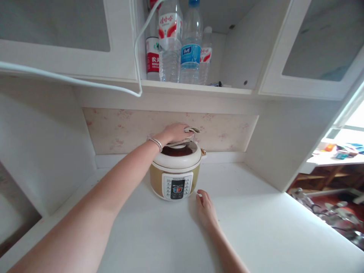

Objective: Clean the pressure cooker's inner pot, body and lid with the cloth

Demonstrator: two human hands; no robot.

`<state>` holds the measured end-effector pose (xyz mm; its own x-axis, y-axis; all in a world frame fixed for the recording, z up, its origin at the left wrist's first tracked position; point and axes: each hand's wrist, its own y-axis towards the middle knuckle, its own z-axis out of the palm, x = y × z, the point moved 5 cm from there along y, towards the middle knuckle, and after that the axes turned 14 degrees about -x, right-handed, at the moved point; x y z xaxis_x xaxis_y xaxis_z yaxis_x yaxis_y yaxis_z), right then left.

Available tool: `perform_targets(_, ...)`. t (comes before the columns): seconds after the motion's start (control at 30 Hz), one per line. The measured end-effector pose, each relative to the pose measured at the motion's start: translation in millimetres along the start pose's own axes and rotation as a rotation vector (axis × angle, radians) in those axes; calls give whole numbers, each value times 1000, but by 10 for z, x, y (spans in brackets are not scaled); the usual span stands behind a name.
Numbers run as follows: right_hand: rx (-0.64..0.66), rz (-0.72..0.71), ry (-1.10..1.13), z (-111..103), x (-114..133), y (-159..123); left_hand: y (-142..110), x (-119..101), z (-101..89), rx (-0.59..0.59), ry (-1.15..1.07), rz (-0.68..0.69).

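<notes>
A gold-and-white electric cooker (174, 182) stands on the white counter, its control panel facing me. Over its lid, my left hand (178, 132) is closed on a beige cloth (193, 131), which looks folded and pokes out past the fingers. The hand covers part of the lid, so exactly where the cloth touches it is hidden. To the right of the cooker's base, my right hand (206, 208) rests low at the counter, fingers loosely bent and apart, with nothing seen in it.
Overhead, an open cabinet shelf (199, 87) holds several plastic bottles (190, 57). A white cable (93, 84) hangs across the upper left. White side panels (287, 132) flank the counter (241, 212). A cluttered ledge (335, 159) and blurred metal items (330, 208) lie at far right.
</notes>
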<state>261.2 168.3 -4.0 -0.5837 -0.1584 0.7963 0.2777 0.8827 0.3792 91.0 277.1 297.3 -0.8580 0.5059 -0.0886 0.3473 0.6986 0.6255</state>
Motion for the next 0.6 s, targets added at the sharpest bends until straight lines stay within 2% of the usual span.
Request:
perform_targets(0.13,-24,18,0,-25,-55,17,245,95,54,141,-60,-42)
perform_targets(0.27,-45,71,37,-26,-165,58,245,87,81,125,10,-69)
perform_targets(0.37,-40,98,77,-2,-236,83,89,-49,62,6,132,-9)
perform_targets(0.47,-28,105,86,25,-267,89,-179,-327,68,-109,210,172)
perform_targets(0.6,-25,100,75,32,-245,70,-558,-717,153,-153,202,398)
